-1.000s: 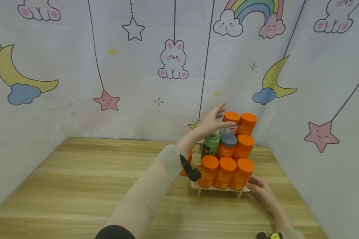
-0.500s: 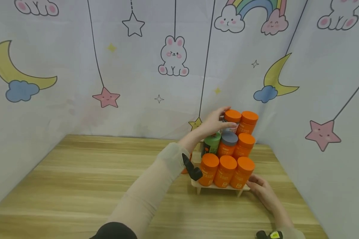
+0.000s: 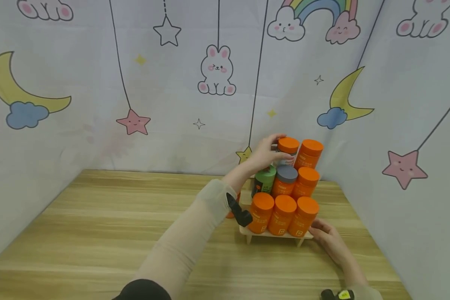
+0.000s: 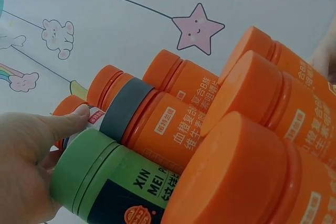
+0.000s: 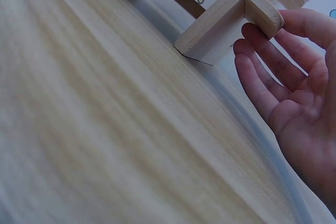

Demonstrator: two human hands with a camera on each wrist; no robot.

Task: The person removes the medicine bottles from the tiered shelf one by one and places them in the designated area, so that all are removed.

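My left hand [image 3: 265, 155] grips an orange-lidded jar [image 3: 288, 144] with a pale label at the left of the top row, thumb in front and fingers behind. In the left wrist view the thumb of the left hand [image 4: 31, 150] lies against that jar [image 4: 71, 106], partly hidden by a green-lidded jar [image 4: 86, 166]. My right hand [image 3: 328, 239] holds the front right corner of the tiered wooden rack [image 3: 275, 236]. Up close, the right hand's [image 5: 302, 77] fingers curl at the shelf end [image 5: 262, 17]; its thumb is out of sight.
A grey-lidded jar [image 3: 286, 175] and several orange jars [image 3: 285, 216] stand close together on the rack's steps. Another orange item [image 3: 230, 214] is mostly hidden behind the left wrist. White printed cloth [image 3: 172, 100] hangs behind the wooden table [image 3: 116, 233].
My left hand has gone from spread fingers beside the pale-labelled jar to gripping it. The jar has shifted slightly left, away from its neighbour. My right hand stays at the rack corner.
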